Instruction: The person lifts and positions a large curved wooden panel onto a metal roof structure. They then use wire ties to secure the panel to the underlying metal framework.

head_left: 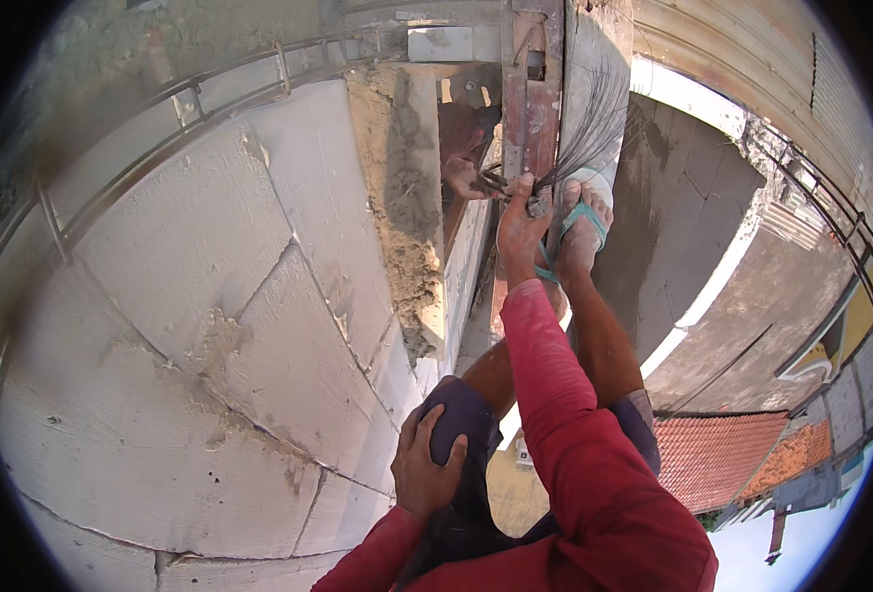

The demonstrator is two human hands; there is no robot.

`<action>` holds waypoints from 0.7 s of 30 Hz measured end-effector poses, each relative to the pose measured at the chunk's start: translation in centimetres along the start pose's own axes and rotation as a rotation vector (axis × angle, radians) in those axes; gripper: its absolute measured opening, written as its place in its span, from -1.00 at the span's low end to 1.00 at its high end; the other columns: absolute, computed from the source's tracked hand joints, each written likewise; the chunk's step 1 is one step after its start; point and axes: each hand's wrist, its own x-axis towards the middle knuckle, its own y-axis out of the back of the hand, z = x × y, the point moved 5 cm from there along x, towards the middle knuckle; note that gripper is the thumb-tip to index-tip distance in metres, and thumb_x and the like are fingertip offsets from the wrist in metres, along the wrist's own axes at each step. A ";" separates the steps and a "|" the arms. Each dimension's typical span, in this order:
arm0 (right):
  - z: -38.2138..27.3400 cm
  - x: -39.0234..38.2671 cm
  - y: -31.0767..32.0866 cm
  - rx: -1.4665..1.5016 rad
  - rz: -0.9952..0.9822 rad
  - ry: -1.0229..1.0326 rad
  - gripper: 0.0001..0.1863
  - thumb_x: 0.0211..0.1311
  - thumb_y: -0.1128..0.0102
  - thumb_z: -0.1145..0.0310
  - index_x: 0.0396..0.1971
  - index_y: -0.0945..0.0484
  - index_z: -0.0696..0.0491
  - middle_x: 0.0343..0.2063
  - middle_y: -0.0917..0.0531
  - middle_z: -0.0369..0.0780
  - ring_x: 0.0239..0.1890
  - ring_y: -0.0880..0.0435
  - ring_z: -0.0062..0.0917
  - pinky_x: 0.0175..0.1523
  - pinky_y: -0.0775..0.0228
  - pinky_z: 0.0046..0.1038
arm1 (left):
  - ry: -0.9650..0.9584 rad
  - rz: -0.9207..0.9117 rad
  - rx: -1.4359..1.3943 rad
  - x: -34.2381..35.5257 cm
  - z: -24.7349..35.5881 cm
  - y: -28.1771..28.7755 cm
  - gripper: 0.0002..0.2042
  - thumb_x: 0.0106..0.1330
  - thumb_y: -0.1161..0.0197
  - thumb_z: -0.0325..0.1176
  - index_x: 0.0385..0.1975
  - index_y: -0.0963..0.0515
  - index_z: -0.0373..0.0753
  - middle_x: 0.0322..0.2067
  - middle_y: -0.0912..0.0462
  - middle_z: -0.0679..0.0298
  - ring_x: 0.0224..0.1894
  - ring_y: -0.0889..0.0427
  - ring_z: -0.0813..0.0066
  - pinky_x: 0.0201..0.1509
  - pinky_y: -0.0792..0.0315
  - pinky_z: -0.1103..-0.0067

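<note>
My right hand point(523, 232) is stretched forward past my feet, closed around the end of a bundle of thin dark wires point(594, 133). The loose wires fan out up and to the right over a grey beam. My left hand point(426, 464) lies with fingers spread over my left knee, holding nothing. Just left of my right hand, a co-worker's hand point(464, 178) reaches up through a gap. It is at the dark strands beside my fist; whether it grips them I cannot tell.
My foot in a green flip-flop point(584, 232) stands on the narrow beam beside a reddish board point(532, 118). A pale block wall point(249, 345) with rough mortar point(412, 227) rises at left. Right, there is a drop beside another wall point(673, 197), with tiled roofs point(713, 459) below.
</note>
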 end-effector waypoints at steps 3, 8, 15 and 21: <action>-2.4 -2.1 2.4 -0.100 -0.032 -0.045 -0.69 0.52 -0.03 0.19 -0.22 -0.47 0.17 -0.45 -0.52 -0.30 -0.40 -0.49 -0.63 -0.25 -0.37 -0.52 | -0.128 0.079 0.014 -0.4 0.6 0.3 -0.51 0.27 -0.32 -0.29 0.20 -0.45 -0.23 0.20 -0.42 -0.09 0.25 -0.42 -0.08 0.29 -0.36 0.22; -8.7 -8.7 4.9 -0.037 -0.074 -0.245 -0.66 0.51 -0.04 0.15 -0.17 -0.48 0.19 -0.44 -0.54 -0.30 -0.41 -0.50 -0.63 -0.31 -0.37 -0.54 | -0.501 0.231 -0.124 3.7 4.4 1.3 -0.61 0.42 -0.12 -0.29 0.20 -0.45 -0.26 0.30 -0.35 -0.01 0.38 -0.27 -0.04 0.43 -0.18 0.20; -23.7 -16.6 8.3 0.058 -0.137 -0.289 -0.67 0.52 -0.04 0.19 -0.40 -0.51 0.11 -0.54 -0.51 -0.36 -0.53 -0.44 -0.70 -0.45 -0.30 -0.58 | -0.798 -0.046 -0.095 4.3 11.8 1.2 -0.53 0.56 0.19 -0.14 0.33 -0.32 -0.25 0.32 -0.36 0.06 0.40 -0.26 0.08 0.45 -0.14 0.20; -31.5 -20.7 13.0 -0.009 -0.333 -0.345 -0.63 0.54 0.01 0.16 -0.30 -0.59 0.16 -0.49 -0.61 -0.26 -0.45 -0.61 -0.61 -0.41 -0.43 -0.61 | -0.719 -0.309 -0.115 -4.0 13.6 4.1 -0.38 0.49 0.11 0.15 0.33 -0.24 -0.21 -0.07 -0.64 -0.16 -0.10 -0.62 -0.28 0.08 -0.45 0.08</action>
